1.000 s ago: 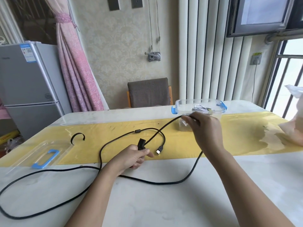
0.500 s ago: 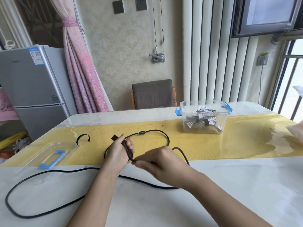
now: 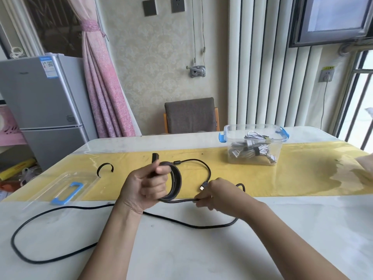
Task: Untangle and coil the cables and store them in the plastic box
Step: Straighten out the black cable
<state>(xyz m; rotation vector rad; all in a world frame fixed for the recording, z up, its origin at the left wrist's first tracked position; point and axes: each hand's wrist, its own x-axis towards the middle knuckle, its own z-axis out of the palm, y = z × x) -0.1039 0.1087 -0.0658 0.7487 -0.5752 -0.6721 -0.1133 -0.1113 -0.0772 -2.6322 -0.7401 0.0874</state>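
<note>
The left hand (image 3: 147,186) grips upright loops of the black cable (image 3: 177,182), the right hand (image 3: 219,196) just beside pinches the next stretch, and slack trails leftward over the desk (image 3: 201,255), the plastic box (image 3: 230,142) lying beyond the right hand.

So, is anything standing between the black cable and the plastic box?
Nothing visible. Between the black cable and the plastic box lies only bare yellow runner. The box is open; its lid lies at the left.

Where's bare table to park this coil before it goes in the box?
Free: the yellow runner right of the plastic box; the white table right of the right hand. Crowded: left side, where black cable, lid and strap lie.
</note>
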